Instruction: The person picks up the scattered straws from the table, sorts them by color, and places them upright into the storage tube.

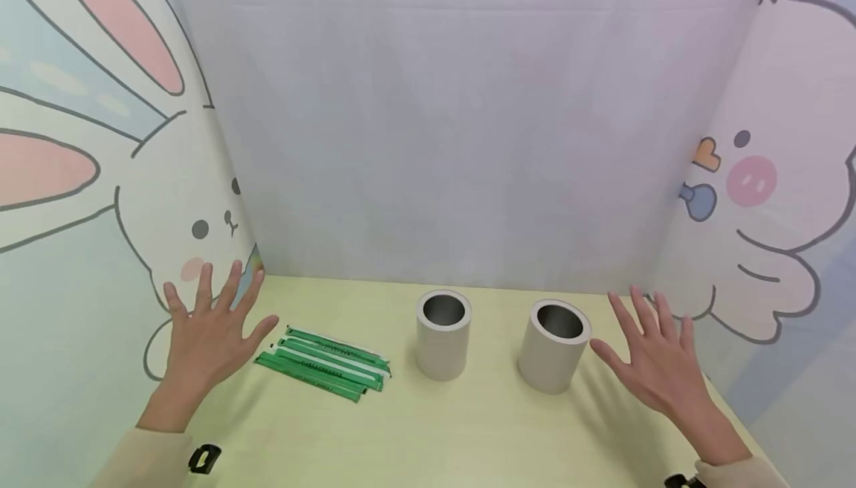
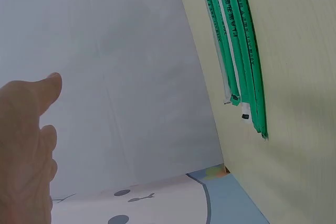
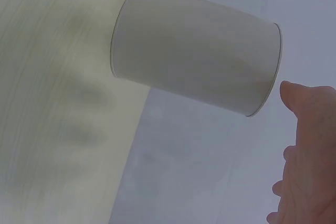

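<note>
My left hand (image 1: 210, 339) is held above the table at the left, fingers spread, holding nothing. Just right of it lies a bundle of slim green-and-white packets (image 1: 324, 363) with dark print, side by side on the table; the left wrist view shows their ends (image 2: 244, 66). My right hand (image 1: 658, 362) hovers at the right with fingers spread and nothing in it. Its thumb points toward the rim of the right white cylindrical cup (image 1: 551, 358), which stands upright with a dark hollow inside. A matching left cup (image 1: 443, 347) stands upright between that one and the packets.
The pale yellow table (image 1: 428, 436) ends against a plain light curtain (image 1: 455, 139) at the back. Printed walls with a cartoon rabbit (image 1: 167, 198) on the left and a white cartoon animal (image 1: 782, 139) on the right close in the sides.
</note>
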The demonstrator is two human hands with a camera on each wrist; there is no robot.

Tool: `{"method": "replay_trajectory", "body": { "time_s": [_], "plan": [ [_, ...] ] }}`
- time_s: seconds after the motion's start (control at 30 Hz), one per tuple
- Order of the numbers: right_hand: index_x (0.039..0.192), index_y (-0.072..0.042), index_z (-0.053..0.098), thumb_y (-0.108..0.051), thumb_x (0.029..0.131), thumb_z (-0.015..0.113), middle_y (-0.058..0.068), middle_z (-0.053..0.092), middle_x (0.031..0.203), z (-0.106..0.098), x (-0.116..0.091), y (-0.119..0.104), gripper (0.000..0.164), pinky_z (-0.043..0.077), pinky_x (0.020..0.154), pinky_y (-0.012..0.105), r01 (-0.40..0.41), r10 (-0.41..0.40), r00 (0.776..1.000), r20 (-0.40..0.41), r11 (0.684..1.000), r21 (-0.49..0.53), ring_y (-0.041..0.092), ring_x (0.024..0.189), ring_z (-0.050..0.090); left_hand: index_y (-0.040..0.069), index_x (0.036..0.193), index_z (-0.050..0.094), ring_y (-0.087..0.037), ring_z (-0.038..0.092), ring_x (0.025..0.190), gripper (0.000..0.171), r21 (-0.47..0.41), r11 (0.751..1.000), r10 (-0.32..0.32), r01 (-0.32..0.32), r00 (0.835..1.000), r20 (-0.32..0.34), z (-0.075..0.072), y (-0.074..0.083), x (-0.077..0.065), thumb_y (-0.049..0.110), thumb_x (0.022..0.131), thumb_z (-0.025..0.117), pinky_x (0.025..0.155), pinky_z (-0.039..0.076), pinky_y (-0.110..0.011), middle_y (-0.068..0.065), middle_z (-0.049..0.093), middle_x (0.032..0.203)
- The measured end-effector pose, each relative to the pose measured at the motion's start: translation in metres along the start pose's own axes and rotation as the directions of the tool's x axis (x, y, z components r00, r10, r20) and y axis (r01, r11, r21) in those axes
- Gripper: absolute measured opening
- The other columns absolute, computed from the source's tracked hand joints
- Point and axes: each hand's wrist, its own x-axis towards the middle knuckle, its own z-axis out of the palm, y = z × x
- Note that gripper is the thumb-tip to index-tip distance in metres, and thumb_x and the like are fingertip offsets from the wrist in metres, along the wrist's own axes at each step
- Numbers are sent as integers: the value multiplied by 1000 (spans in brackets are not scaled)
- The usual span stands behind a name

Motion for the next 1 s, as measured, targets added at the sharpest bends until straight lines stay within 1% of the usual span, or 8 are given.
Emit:
{"method": "replay_trajectory", "body": {
  "time_s": [0.17, 0.3, 0.47, 0.63, 0.7, 0.83, 0.93, 1.0],
  "plan": [
    [171, -20, 20, -60, 101, 61, 23, 18, 175, -3, 7, -4, 90, 2, 117, 85, 7, -7, 1000, -5, 1000, 0, 49, 161, 2, 27, 172, 14, -52, -2, 161, 91, 10, 1000, 7, -7, 1000, -2, -2, 2, 5, 62, 101, 58, 115, -20, -81, -16, 14, 177],
    [172, -22, 17, -58, 102, 61, 23, 16, 175, -5, 12, -8, 91, 6, 114, 87, 11, -11, 1000, 6, 1000, 25, 52, 160, 5, 26, 172, 16, -52, -2, 161, 90, -1, 1000, 7, -7, 1000, 2, -4, 6, 8, 62, 101, 57, 115, -20, -81, -16, 14, 177],
    [172, -21, 14, -55, 103, 61, 24, 13, 175, -6, 16, -15, 90, 4, 115, 86, 0, -4, 999, 39, 993, 120, 52, 160, 4, 24, 171, 21, -52, -1, 161, 87, -22, 1000, 13, -13, 1000, 1, -5, 12, 10, 62, 102, 57, 115, -20, -81, -16, 14, 177],
    [172, -20, 10, -50, 106, 58, 25, 9, 176, -9, 19, -23, 88, -4, 119, 82, -28, 8, 997, 83, 967, 252, 51, 161, -1, 21, 171, 22, -47, -11, 162, 85, -32, 999, 17, -16, 1000, 16, -3, 19, 10, 62, 103, 54, 115, -22, -79, -15, 8, 178],
    [173, -20, 9, -47, 107, 58, 25, 7, 176, -9, 20, -26, 87, -4, 119, 82, -37, 8, 996, 92, 950, 311, 52, 161, -2, 22, 171, 21, -45, -12, 162, 85, -42, 999, 21, -20, 1000, 23, -3, 23, 11, 63, 104, 53, 115, -22, -79, -16, 9, 178],
    [173, -20, 8, -41, 108, 59, 23, 6, 177, -9, 22, -30, 85, 9, 115, 86, -54, 4, 993, 115, 897, 440, 53, 160, 3, 23, 172, 18, -46, -12, 162, 85, -70, 997, 31, -29, 999, 31, -1, 29, 12, 62, 104, 52, 115, -20, -81, -20, 12, 177],
    [173, -22, 7, -36, 108, 59, 21, 4, 177, -10, 23, -31, 84, 16, 110, 88, -69, -10, 990, 142, 838, 542, 55, 159, 6, 24, 172, 15, -47, -11, 162, 86, -91, 995, 36, -32, 998, 42, 0, 33, 13, 63, 105, 51, 115, -16, -83, -20, 12, 177],
    [173, -24, 6, -33, 109, 59, 20, 3, 177, -9, 23, -31, 83, 16, 109, 89, -86, -19, 986, 165, 792, 604, 55, 159, 6, 24, 172, 14, -48, -9, 162, 86, -113, 993, 36, -30, 998, 55, 0, 36, 14, 63, 105, 51, 115, -14, -85, -20, 12, 177]
  ]
}}
